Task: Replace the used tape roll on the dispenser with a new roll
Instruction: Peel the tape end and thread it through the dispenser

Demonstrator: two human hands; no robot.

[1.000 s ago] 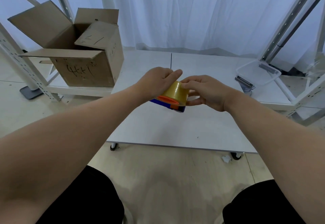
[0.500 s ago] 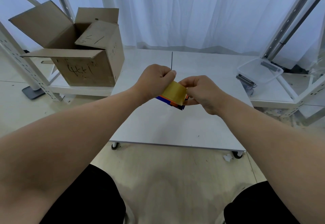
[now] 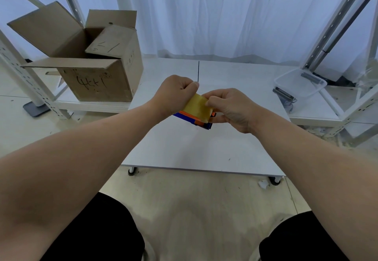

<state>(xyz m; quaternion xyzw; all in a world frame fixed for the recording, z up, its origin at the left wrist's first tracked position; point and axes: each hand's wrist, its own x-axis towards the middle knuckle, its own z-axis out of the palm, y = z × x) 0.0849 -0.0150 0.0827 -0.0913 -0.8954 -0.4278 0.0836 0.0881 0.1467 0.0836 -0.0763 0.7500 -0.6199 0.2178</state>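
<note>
A yellowish tape roll (image 3: 197,108) sits on a blue and orange dispenser (image 3: 194,120), both held above the white table (image 3: 204,148). My left hand (image 3: 176,94) is closed in a fist at the roll's upper left, pinching the tape's edge. From the right, my right hand (image 3: 229,107) grips the roll and the dispenser, fingertips on the roll's top. Most of the dispenser is hidden behind the roll and my hands.
An open cardboard box (image 3: 92,60) stands on a low shelf at the left. A clear plastic tub (image 3: 300,82) with metal parts beside it sits at the right. White shelf uprights frame both sides, and a white curtain hangs behind.
My left hand has drawn up and left into a fist on the tape's edge. The roll has tilted, and my right hand's fingers have shifted over its top.
</note>
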